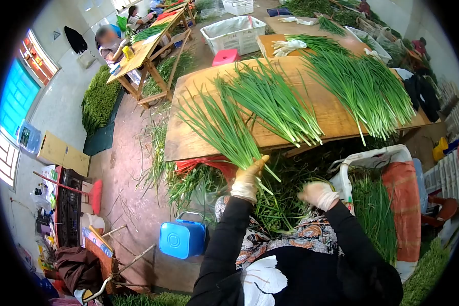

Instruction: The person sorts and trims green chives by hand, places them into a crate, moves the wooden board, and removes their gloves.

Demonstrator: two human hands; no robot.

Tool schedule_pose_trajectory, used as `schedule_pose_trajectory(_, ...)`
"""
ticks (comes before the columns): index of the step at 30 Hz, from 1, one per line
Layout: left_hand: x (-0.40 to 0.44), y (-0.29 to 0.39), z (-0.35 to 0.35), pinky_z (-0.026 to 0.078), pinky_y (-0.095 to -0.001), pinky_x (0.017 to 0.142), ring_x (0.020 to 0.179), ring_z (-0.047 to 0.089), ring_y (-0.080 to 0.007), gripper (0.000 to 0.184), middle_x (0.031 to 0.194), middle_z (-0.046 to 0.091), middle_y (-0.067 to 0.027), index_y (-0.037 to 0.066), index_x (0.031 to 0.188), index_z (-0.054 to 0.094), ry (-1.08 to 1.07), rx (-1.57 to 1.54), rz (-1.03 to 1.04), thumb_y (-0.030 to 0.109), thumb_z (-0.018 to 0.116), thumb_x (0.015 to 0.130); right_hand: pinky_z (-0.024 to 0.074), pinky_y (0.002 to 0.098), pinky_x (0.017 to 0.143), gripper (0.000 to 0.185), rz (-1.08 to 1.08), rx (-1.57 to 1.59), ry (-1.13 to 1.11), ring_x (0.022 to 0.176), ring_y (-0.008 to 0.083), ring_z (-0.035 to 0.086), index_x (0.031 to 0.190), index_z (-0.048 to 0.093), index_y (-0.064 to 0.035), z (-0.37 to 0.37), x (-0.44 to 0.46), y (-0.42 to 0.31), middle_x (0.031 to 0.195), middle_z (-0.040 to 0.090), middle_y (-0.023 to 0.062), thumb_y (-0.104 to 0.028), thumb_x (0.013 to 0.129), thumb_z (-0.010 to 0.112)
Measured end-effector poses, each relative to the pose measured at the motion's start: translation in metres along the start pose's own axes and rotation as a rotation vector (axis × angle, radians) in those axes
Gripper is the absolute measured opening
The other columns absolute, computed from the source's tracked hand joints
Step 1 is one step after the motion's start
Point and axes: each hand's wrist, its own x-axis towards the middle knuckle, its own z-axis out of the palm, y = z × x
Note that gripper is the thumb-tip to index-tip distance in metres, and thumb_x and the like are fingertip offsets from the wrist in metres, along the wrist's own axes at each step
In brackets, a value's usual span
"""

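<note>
My left hand, in a pale glove, is closed around the white stem ends of a bunch of garlic chives. The green leaves of that bunch fan out over the near left of the wooden table. My right hand, also gloved, hovers above my lap beside the white crate; motion smears its fingers. A second bunch of chives lies mid-table, and a larger pile covers the right side. Loose trimmings hang and lie between my hands.
At my right stands a white crate holding chives and a reddish sack. A blue bucket sits on the floor at left. White gloves, a pink stool and a white basket are farther back. Other people sit at another table.
</note>
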Motion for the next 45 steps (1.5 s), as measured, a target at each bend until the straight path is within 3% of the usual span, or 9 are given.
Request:
schedule_pose_trajectory(8, -0.001, -0.013, 0.016, 0.037, -0.0165, 0.048, 0.056, 0.047, -0.0065, 0.026, 0.09, 0.06, -0.0102, -0.001, 0.098, 0.051, -0.075, 0.051, -0.035, 0.003, 0.06, 0.073, 0.043, 0.0282, 0.05, 0.023, -0.229, 0.125, 0.967, 0.057, 0.016, 0.054, 0.074, 0.053, -0.0056, -0.035, 0.043, -0.035, 0.065, 0.054, 0.0033, -0.027, 0.074, 0.061)
schedule_pose_trajectory(12, -0.008, -0.012, 0.012, 0.047, -0.0208, 0.059, 0.071, 0.057, -0.0127, 0.036, 0.097, 0.058, -0.0104, 0.0, 0.106, 0.048, -0.17, 0.005, -0.062, 0.01, 0.062, 0.074, 0.0366, 0.019, 0.043, 0.023, -0.22, 1.356, 0.252, 0.045, 0.0058, 0.047, 0.061, 0.051, -0.0046, -0.04, 0.042, -0.033, 0.054, 0.052, 0.0003, -0.018, 0.078, 0.058)
schedule_pose_trajectory(17, -0.008, -0.023, 0.007, 0.047, -0.0216, 0.058, 0.072, 0.057, -0.0132, 0.032, 0.096, 0.059, -0.0103, 0.0, 0.104, 0.049, -0.148, -0.027, -0.159, 0.008, 0.061, 0.075, 0.0378, 0.0213, 0.042, 0.019, -0.241, 1.33, 0.14, 0.045, 0.0103, 0.049, 0.062, 0.051, -0.0044, -0.028, 0.044, -0.035, 0.056, 0.053, 0.0029, -0.014, 0.078, 0.055)
schedule_pose_trajectory(20, -0.003, -0.022, 0.005, 0.037, -0.0164, 0.045, 0.055, 0.049, -0.0078, 0.027, 0.084, 0.061, -0.0071, 0.001, 0.095, 0.052, 0.039, 0.051, -0.035, 0.007, 0.065, 0.072, 0.0395, 0.0282, 0.045, 0.014, -0.394, 0.595, 1.104, 0.047, 0.0207, 0.05, 0.064, 0.048, -0.001, -0.024, 0.023, -0.049, 0.053, 0.046, 0.0111, -0.008, 0.071, 0.057)
schedule_pose_trajectory(23, -0.007, 0.022, 0.017, 0.036, -0.0162, 0.041, 0.048, 0.045, -0.0054, 0.028, 0.066, 0.055, 0.001, 0.007, 0.082, 0.051, 0.16, 0.17, 0.059, 0.01, 0.072, 0.064, 0.0429, 0.0291, 0.046, 0.017, -0.277, 0.83, 0.74, 0.052, 0.0234, 0.055, 0.066, 0.05, -0.001, -0.001, 0.001, -0.034, 0.06, 0.054, 0.0138, -0.015, 0.073, 0.056)
schedule_pose_trajectory(26, -0.003, 0.059, 0.016, 0.039, -0.0168, 0.043, 0.051, 0.047, -0.0061, 0.028, 0.067, 0.055, -0.0007, 0.007, 0.083, 0.048, 0.019, 0.126, 0.096, 0.008, 0.07, 0.066, 0.0461, 0.0336, 0.053, 0.04, -0.149, -0.059, -0.073, 0.061, 0.0264, 0.057, 0.073, 0.056, -0.001, 0.01, -0.002, 0.005, 0.071, 0.059, 0.0153, -0.04, 0.076, 0.048)
schedule_pose_trajectory(31, -0.019, 0.104, 0.051, 0.04, -0.0158, 0.054, 0.063, 0.052, -0.0064, 0.038, 0.089, 0.06, -0.0032, 0.0, 0.109, 0.049, -0.279, 0.021, 0.123, 0.007, 0.062, 0.073, 0.0416, 0.0383, 0.05, 0.044, 0.182, 0.292, 0.772, 0.057, 0.0271, 0.055, 0.064, 0.052, -0.0043, -0.093, 0.0, -0.015, 0.062, 0.055, 0.0119, -0.047, 0.076, 0.051)
schedule_pose_trajectory(40, -0.02, 0.14, 0.073, 0.041, -0.0213, 0.057, 0.068, 0.052, -0.0081, 0.046, 0.093, 0.059, -0.0071, 0.0, 0.11, 0.047, -0.522, -0.016, 0.285, 0.014, 0.065, 0.071, 0.0467, 0.0336, 0.062, 0.034, -0.165, -0.335, 0.436, 0.074, 0.0261, 0.06, 0.085, 0.059, -0.004, -0.122, 0.076, 0.035, 0.076, 0.06, 0.0129, -0.036, 0.081, 0.047)
schedule_pose_trajectory(45, 0.017, 0.075, 0.023, 0.05, -0.0251, 0.056, 0.063, 0.056, -0.013, 0.035, 0.079, 0.058, -0.005, 0.003, 0.107, 0.049, -0.163, -0.315, -0.082, 0.011, 0.06, 0.075, 0.0428, 0.0307, 0.047, 0.03, -0.034, 0.691, 1.044, 0.046, 0.0154, 0.049, 0.071, 0.049, -0.0053, -0.164, 0.011, 0.008, 0.058, 0.051, 0.0062, -0.032, 0.084, 0.046)
